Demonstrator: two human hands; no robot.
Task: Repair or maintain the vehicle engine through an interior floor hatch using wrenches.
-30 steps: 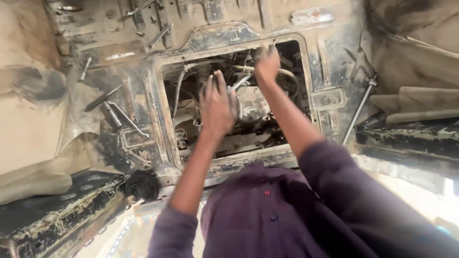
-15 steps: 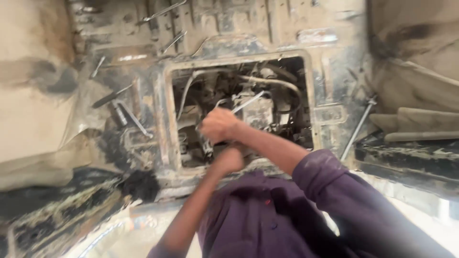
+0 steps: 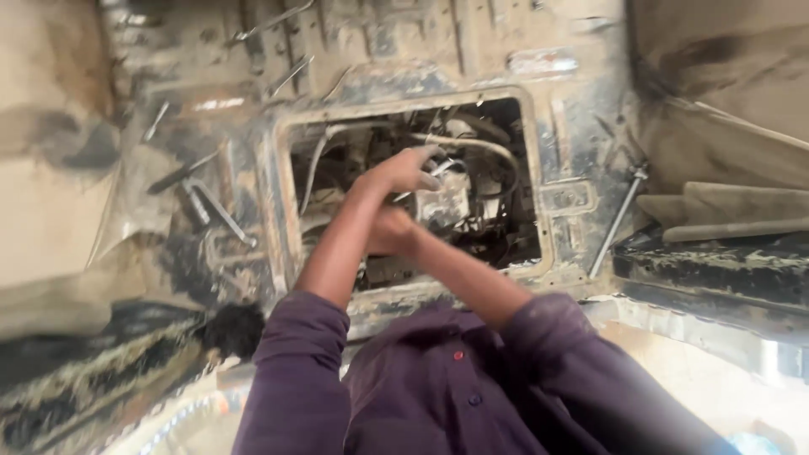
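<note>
Metal rod [image 3: 440, 168], slim and shiny, sits right in the fingers [image 3: 425, 158] of the left hand [image 3: 403, 173], which curl over its near end, and it pokes out to the right above the open hatch [image 3: 539, 181]. That left hand hangs knuckles-up over the middle of the opening, wrist bent, forearm running down and left to a rolled purple sleeve [image 3: 295, 379]. Tucked just under it is the right hand [image 3: 389, 229], half covered by the left wrist; whether it is clenched or loose I cannot tell, and what it touches is hidden. Its forearm comes up from the lower right, so the two arms cross over the hole.

Below the hands, through the rounded rectangular frame, sits a grimy block of machinery [image 3: 447, 206] with a pale curved hose [image 3: 472, 145] looping over the top and dark cables around it. The floor panel [image 3: 404, 59] around the hatch is ribbed sheet metal, scuffed, oily, bare in patches. Loose tools lie on it: a long wrench [image 3: 215, 206] left of the opening, thin rods [image 3: 291, 74] near the top, and a long bar [image 3: 617, 223] leaning at the right edge, beside dusty folded cloth [image 3: 725, 211].
</note>
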